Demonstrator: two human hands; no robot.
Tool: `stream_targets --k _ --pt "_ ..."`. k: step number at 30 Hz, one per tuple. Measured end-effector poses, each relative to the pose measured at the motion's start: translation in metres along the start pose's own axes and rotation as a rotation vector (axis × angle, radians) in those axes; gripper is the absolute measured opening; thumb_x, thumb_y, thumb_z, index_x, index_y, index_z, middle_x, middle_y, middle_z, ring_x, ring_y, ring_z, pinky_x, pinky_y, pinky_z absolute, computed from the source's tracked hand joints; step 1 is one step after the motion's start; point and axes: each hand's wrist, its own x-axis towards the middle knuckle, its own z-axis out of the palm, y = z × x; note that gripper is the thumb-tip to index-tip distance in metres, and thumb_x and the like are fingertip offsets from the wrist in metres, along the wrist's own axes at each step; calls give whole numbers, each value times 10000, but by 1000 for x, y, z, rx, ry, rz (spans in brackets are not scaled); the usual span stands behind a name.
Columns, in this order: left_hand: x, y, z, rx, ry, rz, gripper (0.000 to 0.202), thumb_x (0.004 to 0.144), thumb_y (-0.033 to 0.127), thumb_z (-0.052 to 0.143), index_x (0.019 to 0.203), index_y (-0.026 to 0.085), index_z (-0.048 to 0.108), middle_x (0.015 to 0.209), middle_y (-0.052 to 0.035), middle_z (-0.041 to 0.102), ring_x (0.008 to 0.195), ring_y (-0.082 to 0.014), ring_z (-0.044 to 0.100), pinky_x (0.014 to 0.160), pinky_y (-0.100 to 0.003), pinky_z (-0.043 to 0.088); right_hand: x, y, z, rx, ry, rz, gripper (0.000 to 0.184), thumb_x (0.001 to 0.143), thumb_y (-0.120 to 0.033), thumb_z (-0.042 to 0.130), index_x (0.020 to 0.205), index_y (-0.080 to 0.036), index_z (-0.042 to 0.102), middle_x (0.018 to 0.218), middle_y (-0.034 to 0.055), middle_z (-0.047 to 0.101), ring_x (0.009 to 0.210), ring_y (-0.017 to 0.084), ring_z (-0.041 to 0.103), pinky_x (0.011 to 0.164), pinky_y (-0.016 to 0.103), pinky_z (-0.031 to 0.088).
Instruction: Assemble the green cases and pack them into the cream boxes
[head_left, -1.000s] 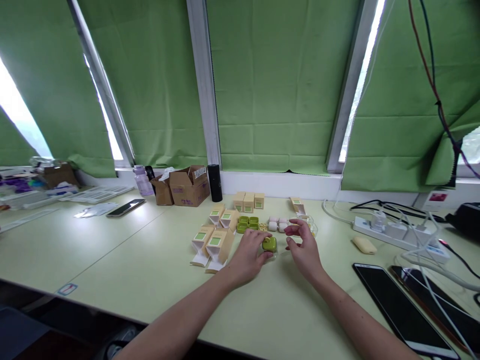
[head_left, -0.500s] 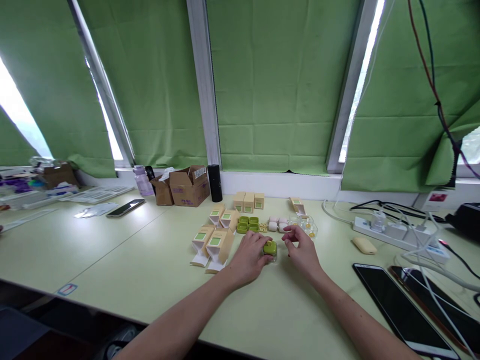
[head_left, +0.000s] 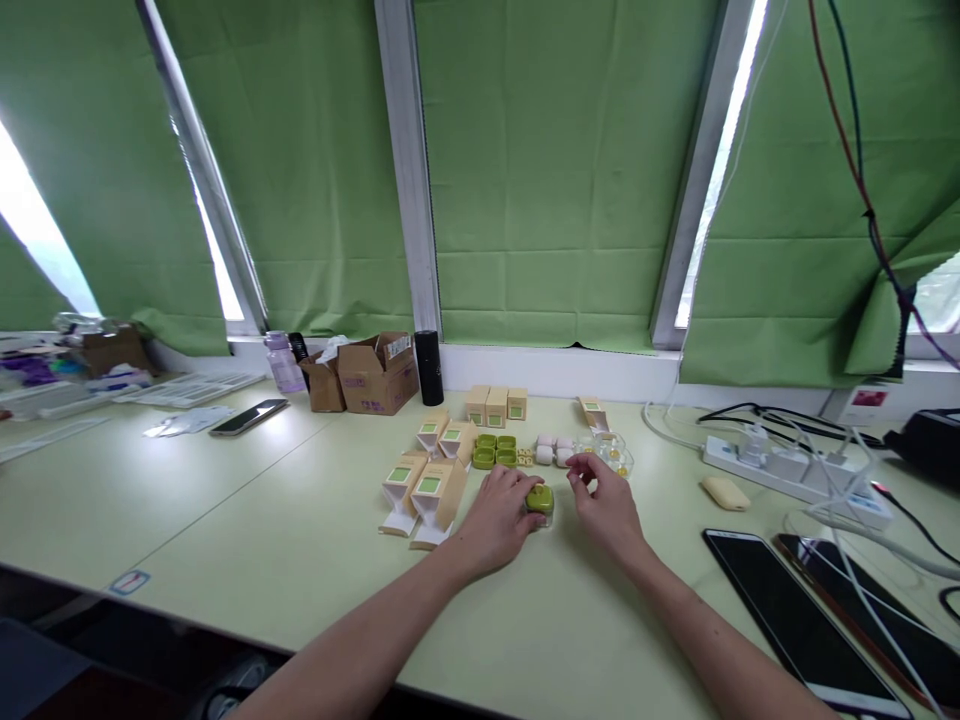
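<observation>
Pale table [head_left: 262,540]. Left hand [head_left: 499,517]: gripping, thumb against fingers. Right hand [head_left: 606,505]: fingertips drawn together; cannot tell if they pinch anything. Four open cartons [head_left: 439,492], left of left hand. Green case [head_left: 539,498]: in left grip, between both hands. Beyond: green trays [head_left: 485,458], white pieces [head_left: 544,455].

On the table [head_left: 285,560], cartons [head_left: 439,495] lie left of the container [head_left: 540,499] — a power strip [head_left: 795,482] lies right.
</observation>
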Motion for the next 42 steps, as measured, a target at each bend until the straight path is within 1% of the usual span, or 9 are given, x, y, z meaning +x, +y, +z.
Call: stream_targets --k 4,8,11,13,18,23,28,35,42 --pt "0 -1 0 3 -10 -9 448 909 302 711 1339 244 598 1203 -88 640 1162 -302 490 1014 -449 437 13 2 -6 -120 83 -57 233 921 -338 498 965 -241 706 999 61 747 886 244 643 757 363 479" --pt "-1 0 -1 -7 2 -14 507 907 333 707 1384 233 568 1265 -106 618 1205 -316 479 1065 -486 424 45 12 -19 -301 110 -60 292 955 -290 453 1004 -220 732 1051 86 758 1034 275 616 875 394 480" --pt "-2 3 -4 -20 34 -29 503 934 359 663 1406 227 549 1319 -124 595 1260 -331 464 1095 -515 411 78 21 -34 -593 28 42 376 977 -240 412 1196 -221 716 1249 82 728 1157 297 574 953 418 453" --pt "-2 3 -6 -34 81 -24 459 969 363 607 1404 230 547 1329 -126 592 1279 -329 461 1104 -524 408 99 26 -45 -648 -4 66 400 976 -229 416 1244 -210 711 1330 96 698 1252 328 522 1014 460 417" --pt "-1 2 -9 -56 213 -1 337 1024 338 500 1329 222 584 1284 -114 622 1240 -299 491 1090 -517 433 133 39 -57 -730 -167 121 392 981 -320 428 1054 -201 794 1248 135 729 1326 343 489 1075 492 371" --pt "0 3 -12 -78 276 12 300 1038 320 467 1275 214 617 1245 -107 659 1205 -287 525 1062 -510 463 141 52 -47 -761 -296 181 660 1046 -524 208 1041 -218 792 1241 133 730 1356 342 493 1117 529 332" --pt "0 1 -12 -98 303 18 306 1056 336 430 1251 217 634 1226 -106 670 1192 -279 541 1047 -503 476 144 61 -37 -782 -348 220 762 1036 -599 79 1156 -249 746 1333 104 697 1380 358 487 1144 557 293" --pt "0 -1 -12 -120 309 13 333 1069 361 391 1243 224 640 1214 -101 676 1180 -270 548 1044 -487 477 149 70 -29 -804 -366 226 665 1049 -560 123 1310 -259 656 1389 107 669 1382 326 510 1157 568 268" --pt "1 -1 -13 -179 322 -13 354 1071 381 379 1244 216 640 1216 -99 681 1185 -269 543 1056 -488 465 146 61 -29 -784 -268 135 597 1064 -463 199 1181 -194 718 1298 135 712 1332 303 538 1168 528 251"
